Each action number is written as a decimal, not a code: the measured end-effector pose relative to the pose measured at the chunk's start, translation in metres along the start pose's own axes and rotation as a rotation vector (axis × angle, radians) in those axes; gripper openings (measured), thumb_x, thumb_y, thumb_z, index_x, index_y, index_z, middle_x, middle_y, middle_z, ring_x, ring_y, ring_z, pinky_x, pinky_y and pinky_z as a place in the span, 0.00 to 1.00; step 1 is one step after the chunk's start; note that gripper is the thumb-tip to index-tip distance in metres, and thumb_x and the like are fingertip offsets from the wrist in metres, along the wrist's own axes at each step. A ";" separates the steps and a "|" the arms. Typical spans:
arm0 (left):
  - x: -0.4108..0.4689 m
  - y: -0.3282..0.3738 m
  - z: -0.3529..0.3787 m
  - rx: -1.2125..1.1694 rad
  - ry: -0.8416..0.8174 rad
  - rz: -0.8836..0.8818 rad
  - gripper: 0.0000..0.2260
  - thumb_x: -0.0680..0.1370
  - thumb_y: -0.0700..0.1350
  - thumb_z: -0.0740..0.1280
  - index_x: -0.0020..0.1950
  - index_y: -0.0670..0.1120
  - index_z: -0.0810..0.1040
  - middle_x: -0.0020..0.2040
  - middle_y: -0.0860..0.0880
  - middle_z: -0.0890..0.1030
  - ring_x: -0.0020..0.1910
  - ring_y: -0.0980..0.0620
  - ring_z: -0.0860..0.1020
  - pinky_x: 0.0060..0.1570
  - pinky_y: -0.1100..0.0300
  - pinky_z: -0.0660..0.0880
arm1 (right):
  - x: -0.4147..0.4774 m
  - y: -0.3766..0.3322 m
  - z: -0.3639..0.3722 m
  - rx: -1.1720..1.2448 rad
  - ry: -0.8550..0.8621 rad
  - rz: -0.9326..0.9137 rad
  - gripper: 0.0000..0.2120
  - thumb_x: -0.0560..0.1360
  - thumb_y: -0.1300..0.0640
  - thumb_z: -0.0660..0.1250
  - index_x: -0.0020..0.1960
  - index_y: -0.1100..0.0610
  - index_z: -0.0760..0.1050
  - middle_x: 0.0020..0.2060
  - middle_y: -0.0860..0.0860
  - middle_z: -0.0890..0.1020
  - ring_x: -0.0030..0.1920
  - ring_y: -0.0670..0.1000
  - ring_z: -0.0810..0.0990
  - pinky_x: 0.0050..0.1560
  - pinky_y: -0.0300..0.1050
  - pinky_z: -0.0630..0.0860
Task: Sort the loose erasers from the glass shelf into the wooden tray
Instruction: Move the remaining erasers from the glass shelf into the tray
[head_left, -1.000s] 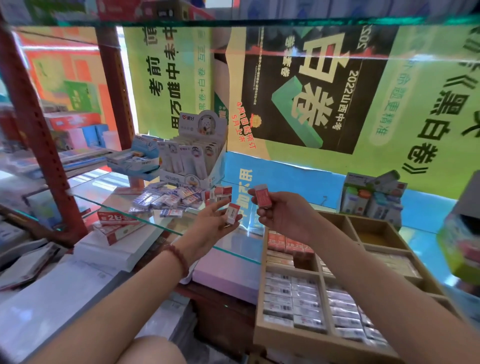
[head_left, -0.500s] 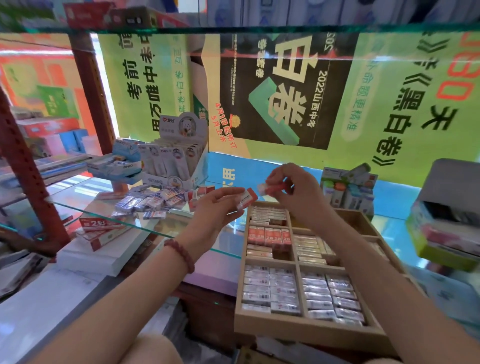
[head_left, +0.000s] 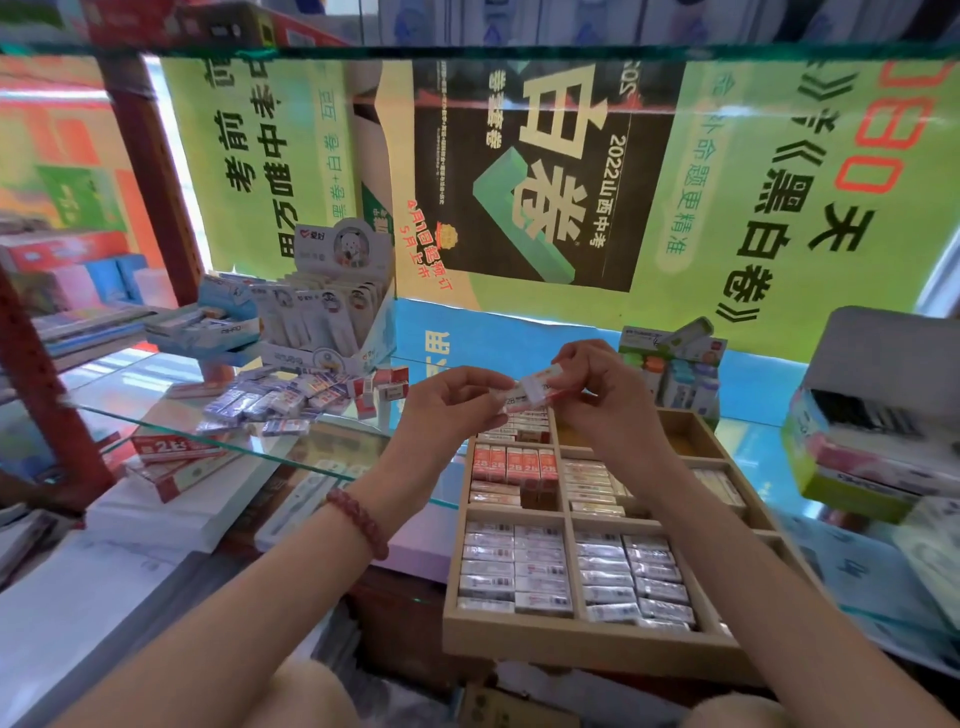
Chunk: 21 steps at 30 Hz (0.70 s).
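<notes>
Both hands meet above the far end of the wooden tray (head_left: 571, 642). My left hand (head_left: 447, 410) and my right hand (head_left: 602, 395) pinch red-and-white 2B erasers (head_left: 530, 389) pressed together between their fingertips. The tray's near compartments hold rows of white erasers (head_left: 571, 571). A farther compartment holds red 2B erasers (head_left: 514, 462) standing on edge. A heap of loose purple-and-white erasers (head_left: 270, 400) lies on the glass shelf (head_left: 332, 457) to the left, with a few red ones (head_left: 379, 387) beside it.
A display box of correction tapes (head_left: 327, 317) stands behind the loose heap. Flat red 2B boxes (head_left: 176, 452) lie under the glass at left. A small box of coloured items (head_left: 675, 364) sits behind the tray, and a grey-lidded box (head_left: 883, 395) stands at right.
Both hands have come together over the tray, each bringing its eraser, so the erasers now touch. The view has shifted toward the tray.
</notes>
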<state>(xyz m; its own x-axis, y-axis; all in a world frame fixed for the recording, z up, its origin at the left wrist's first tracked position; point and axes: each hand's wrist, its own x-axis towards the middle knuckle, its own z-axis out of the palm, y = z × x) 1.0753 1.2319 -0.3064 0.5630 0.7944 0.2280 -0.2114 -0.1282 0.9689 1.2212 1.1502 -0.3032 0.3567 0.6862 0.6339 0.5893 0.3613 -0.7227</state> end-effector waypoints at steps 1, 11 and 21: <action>0.000 0.001 0.000 -0.016 0.000 -0.013 0.05 0.74 0.34 0.68 0.45 0.43 0.81 0.41 0.48 0.83 0.40 0.56 0.82 0.43 0.67 0.78 | 0.000 0.000 -0.001 0.018 0.005 0.009 0.21 0.65 0.77 0.70 0.34 0.51 0.72 0.43 0.48 0.76 0.41 0.36 0.76 0.42 0.30 0.73; -0.006 -0.002 0.012 0.022 0.002 -0.012 0.11 0.70 0.39 0.74 0.49 0.49 0.79 0.48 0.46 0.83 0.45 0.54 0.81 0.46 0.66 0.78 | -0.002 -0.002 0.007 0.008 -0.018 0.043 0.19 0.64 0.76 0.71 0.31 0.52 0.74 0.41 0.46 0.75 0.39 0.42 0.72 0.37 0.31 0.68; 0.011 -0.014 0.004 0.076 0.103 0.082 0.10 0.70 0.32 0.72 0.44 0.46 0.78 0.45 0.46 0.83 0.43 0.54 0.81 0.43 0.67 0.78 | 0.002 0.002 0.004 -0.188 -0.030 0.119 0.18 0.75 0.65 0.66 0.59 0.46 0.75 0.57 0.41 0.76 0.42 0.41 0.70 0.42 0.25 0.67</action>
<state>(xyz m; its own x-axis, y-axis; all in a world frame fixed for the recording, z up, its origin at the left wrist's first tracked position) 1.0873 1.2403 -0.3168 0.4604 0.8357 0.2992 -0.1896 -0.2367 0.9529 1.2204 1.1546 -0.3043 0.4118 0.7366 0.5365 0.6698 0.1545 -0.7263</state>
